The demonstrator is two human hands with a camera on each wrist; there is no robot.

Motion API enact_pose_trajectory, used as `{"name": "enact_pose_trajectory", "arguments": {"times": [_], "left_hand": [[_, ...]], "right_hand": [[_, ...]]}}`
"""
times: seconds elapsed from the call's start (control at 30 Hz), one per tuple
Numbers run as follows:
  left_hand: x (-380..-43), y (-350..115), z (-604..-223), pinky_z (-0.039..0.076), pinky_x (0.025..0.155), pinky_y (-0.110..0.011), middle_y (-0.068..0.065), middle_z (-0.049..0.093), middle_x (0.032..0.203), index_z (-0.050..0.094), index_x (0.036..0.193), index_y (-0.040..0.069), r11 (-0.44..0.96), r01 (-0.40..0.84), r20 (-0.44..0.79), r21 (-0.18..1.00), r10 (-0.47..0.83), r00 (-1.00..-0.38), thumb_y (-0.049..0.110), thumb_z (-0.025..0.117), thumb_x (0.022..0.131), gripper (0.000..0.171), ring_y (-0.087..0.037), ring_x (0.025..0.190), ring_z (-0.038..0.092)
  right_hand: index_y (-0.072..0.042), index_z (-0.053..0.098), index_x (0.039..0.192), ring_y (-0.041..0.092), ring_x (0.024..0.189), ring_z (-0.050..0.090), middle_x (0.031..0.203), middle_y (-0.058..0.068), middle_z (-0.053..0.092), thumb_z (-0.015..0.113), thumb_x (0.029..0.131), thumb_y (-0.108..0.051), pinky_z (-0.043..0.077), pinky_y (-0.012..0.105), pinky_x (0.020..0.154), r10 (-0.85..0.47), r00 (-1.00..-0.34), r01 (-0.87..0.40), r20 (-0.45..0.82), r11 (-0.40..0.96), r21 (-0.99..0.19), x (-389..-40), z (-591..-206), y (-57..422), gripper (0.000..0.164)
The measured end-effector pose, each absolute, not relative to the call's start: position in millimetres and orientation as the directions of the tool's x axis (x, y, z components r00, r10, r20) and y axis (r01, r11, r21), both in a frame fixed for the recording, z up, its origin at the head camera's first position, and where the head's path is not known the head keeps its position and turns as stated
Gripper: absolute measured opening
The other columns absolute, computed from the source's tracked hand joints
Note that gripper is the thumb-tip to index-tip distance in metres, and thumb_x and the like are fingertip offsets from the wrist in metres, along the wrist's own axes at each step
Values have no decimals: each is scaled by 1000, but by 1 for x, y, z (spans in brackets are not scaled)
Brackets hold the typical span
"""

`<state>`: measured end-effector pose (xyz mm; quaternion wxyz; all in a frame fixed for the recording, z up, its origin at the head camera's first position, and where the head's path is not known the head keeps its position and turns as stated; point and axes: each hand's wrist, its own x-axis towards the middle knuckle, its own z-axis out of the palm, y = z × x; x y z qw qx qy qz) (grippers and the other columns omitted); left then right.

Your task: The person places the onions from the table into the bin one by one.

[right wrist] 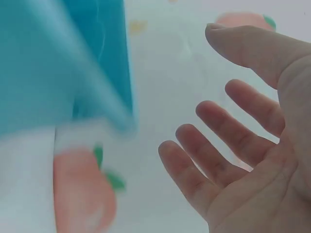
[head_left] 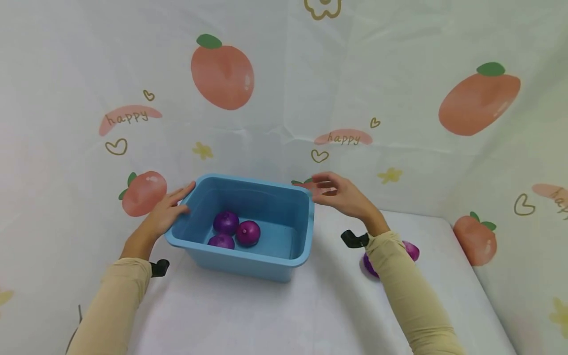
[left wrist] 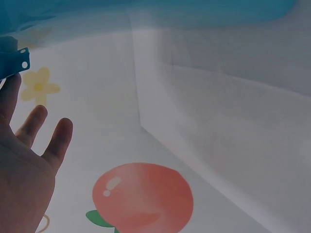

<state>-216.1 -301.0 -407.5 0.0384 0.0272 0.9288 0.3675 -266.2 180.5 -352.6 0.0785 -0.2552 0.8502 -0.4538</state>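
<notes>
A light-blue rectangular plastic bin (head_left: 248, 272) stands on the white surface. Inside it lie three glossy purple balls that look like onions: a darker one (head_left: 226, 222), a magenta one (head_left: 248, 232) and one by the near wall (head_left: 221, 241). My left hand (head_left: 166, 212) rests on the bin's left rim, its fingers straight toward the back corner; the left wrist view shows a fingertip at the rim and two fingers free. Beside the right rim, my right hand (head_left: 339, 195) is spread with loosely bent fingers and holds nothing; the right wrist view shows a gap to the bin.
Right of the bin, more purple round pieces (head_left: 370, 266) lie partly hidden under the right forearm. A white cloth (head_left: 275, 118) printed with peaches, hearts and flowers hangs behind and at the sides. Black wrist straps (head_left: 354, 239) stick out from both cuffs.
</notes>
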Motion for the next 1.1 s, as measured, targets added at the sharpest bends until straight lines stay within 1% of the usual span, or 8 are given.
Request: {"name": "enact_pose_trajectory", "arguments": {"times": [0.17, 0.27, 0.4, 0.57, 0.77, 0.97, 1.1], "left_hand": [[-216, -299, -408, 38, 104, -78, -21, 16, 171, 16, 162, 39, 732, 10, -63, 681, 73, -995, 27, 50, 97, 74, -64, 146, 25], [-217, -299, -409, 37, 105, -79, -20, 15, 171, 16, 162, 40, 730, 6, -69, 683, 73, -995, 28, 49, 97, 73, -64, 147, 25], [-217, -299, -409, 37, 105, -79, -18, 15, 172, 16, 162, 40, 728, 4, -75, 686, 76, -994, 29, 49, 98, 73, -64, 147, 24], [-217, -299, -408, 38, 105, -78, -16, 14, 172, 14, 161, 42, 719, -5, -88, 695, 78, -993, 27, 48, 98, 74, -63, 147, 23], [-217, -298, -405, 38, 105, -78, -16, 14, 172, 14, 161, 42, 712, 0, -86, 703, 85, -993, 26, 48, 98, 74, -63, 147, 25], [-217, -299, -405, 39, 104, -78, -16, 15, 172, 14, 162, 40, 711, 6, -79, 703, 87, -993, 25, 48, 98, 74, -63, 147, 26], [-217, -299, -406, 39, 106, -77, -15, 15, 172, 14, 162, 40, 706, 8, -76, 709, 88, -993, 25, 48, 98, 74, -62, 148, 25]], "right_hand": [[-8, 52, 143, 39, 140, 51, 149, 13, 54, 73, 94, -27, 47, 56, 112, -395, -917, -276, 52, 535, -798, -257, -371, 243, 57], [-8, 50, 145, 43, 142, 47, 152, 17, 51, 70, 96, -31, 46, 59, 112, -337, -942, -215, 2, 596, -774, -247, -382, 280, 59], [-5, 46, 148, 48, 142, 45, 154, 23, 47, 67, 97, -36, 45, 63, 109, -261, -965, -156, -37, 676, -720, -235, -396, 323, 63], [0, 45, 147, 54, 140, 42, 152, 31, 45, 66, 97, -40, 41, 69, 109, -183, -980, -91, -72, 747, -658, -224, -416, 363, 67], [3, 41, 149, 59, 141, 35, 154, 35, 40, 68, 95, -43, 38, 71, 109, -120, -980, 8, -156, 768, -640, -212, -441, 387, 76], [5, 35, 153, 62, 141, 28, 156, 37, 33, 68, 95, -42, 34, 75, 108, -102, -969, 72, -224, 752, -655, -202, -459, 396, 82], [6, 35, 152, 63, 139, 31, 154, 40, 35, 70, 93, -41, 34, 74, 107, -104, -963, 89, -249, 750, -655, -198, -467, 400, 83]]}}
